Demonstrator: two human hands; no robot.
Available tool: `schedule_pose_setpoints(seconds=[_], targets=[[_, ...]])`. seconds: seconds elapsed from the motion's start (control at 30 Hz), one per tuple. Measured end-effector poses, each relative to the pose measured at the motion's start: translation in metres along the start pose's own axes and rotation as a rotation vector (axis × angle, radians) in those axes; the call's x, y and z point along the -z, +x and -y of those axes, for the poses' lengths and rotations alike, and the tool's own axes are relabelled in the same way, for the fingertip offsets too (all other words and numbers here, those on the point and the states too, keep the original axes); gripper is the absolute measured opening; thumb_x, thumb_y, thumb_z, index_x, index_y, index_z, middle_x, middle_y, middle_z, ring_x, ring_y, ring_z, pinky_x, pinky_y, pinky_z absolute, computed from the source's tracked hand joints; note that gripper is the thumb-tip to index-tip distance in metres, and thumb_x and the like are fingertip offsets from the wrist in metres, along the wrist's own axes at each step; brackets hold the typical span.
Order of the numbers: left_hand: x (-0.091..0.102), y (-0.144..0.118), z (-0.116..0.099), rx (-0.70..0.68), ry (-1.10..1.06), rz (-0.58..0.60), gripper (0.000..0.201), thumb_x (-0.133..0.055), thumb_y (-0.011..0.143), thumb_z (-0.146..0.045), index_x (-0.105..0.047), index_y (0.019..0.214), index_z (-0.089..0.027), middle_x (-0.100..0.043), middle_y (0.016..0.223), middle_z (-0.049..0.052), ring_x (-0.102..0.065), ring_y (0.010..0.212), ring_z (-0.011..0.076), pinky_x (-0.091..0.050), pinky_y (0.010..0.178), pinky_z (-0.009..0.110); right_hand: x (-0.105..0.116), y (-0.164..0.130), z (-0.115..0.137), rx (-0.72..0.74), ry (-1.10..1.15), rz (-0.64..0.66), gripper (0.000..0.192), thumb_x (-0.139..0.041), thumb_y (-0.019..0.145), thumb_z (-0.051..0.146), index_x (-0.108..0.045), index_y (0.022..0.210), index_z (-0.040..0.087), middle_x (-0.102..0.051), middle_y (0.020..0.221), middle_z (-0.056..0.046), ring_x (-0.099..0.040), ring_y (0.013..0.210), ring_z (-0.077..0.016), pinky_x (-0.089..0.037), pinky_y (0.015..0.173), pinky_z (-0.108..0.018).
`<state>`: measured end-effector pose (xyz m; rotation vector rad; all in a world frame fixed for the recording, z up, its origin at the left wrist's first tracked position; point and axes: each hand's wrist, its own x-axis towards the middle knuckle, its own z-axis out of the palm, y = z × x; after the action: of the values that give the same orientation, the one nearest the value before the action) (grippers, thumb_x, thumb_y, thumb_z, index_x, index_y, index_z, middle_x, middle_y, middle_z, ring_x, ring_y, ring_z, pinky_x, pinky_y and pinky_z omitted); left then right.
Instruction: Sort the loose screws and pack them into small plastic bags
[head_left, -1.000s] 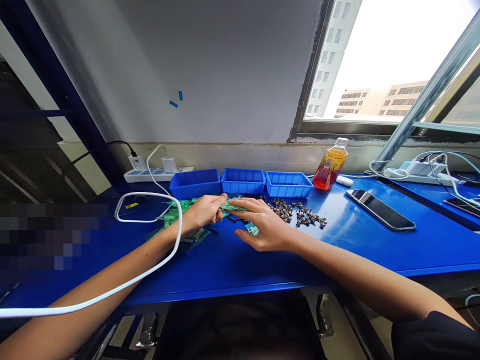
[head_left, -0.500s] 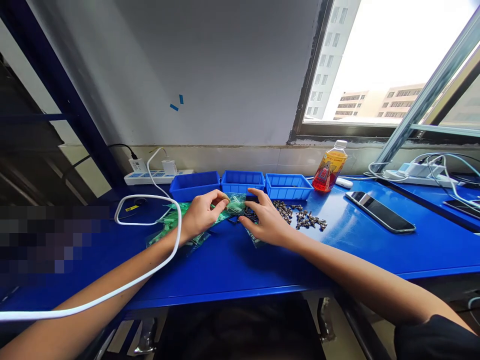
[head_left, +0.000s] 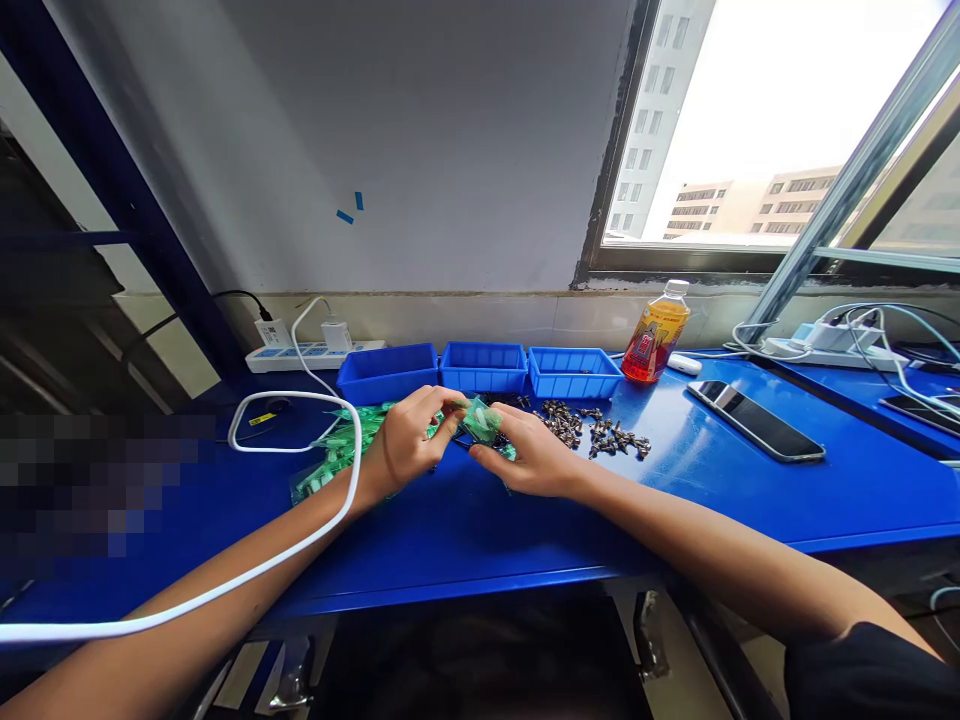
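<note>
A small green-tinted plastic bag with pale pieces inside is held up between both hands over the blue table. My left hand pinches its left end between thumb and fingers. On its right side, my right hand has closed its fingers and thumb on the bag. More green bags lie in a pile left of and behind my left wrist. Loose screws are spread behind and to the right of my right hand. Part of the screws is hidden by the hands.
Three blue bins stand in a row behind the hands. A drink bottle and a phone are on the right. A white cable loops across my left forearm. A power strip sits at the back left.
My right hand's fingers have come in from apart and taken hold of the bag. The bag is now crumpled and turned between both hands.
</note>
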<state>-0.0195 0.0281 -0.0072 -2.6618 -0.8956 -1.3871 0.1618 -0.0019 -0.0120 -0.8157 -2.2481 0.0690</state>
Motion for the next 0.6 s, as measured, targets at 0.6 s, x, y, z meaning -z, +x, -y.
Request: schedule_pose_setpoints(seconds=[0.6], targets=[[0.004,0.008,-0.013,0.602,-0.716,0.054,0.053,-0.041,0.077,-0.064,-0.054,0.090,-0.015,-0.055,0.060,-0.001,-0.057,0.055,0.0153,-0.047,0.054,0.028,-0.002,-0.003,-0.008,-0.009,-0.092,-0.282,0.043,-0.035,0.085,0.007,-0.055,0.120,0.023,-0.050,0.080,-0.002,-0.049,0.068,-0.0117,-0.046,0.061,-0.025]])
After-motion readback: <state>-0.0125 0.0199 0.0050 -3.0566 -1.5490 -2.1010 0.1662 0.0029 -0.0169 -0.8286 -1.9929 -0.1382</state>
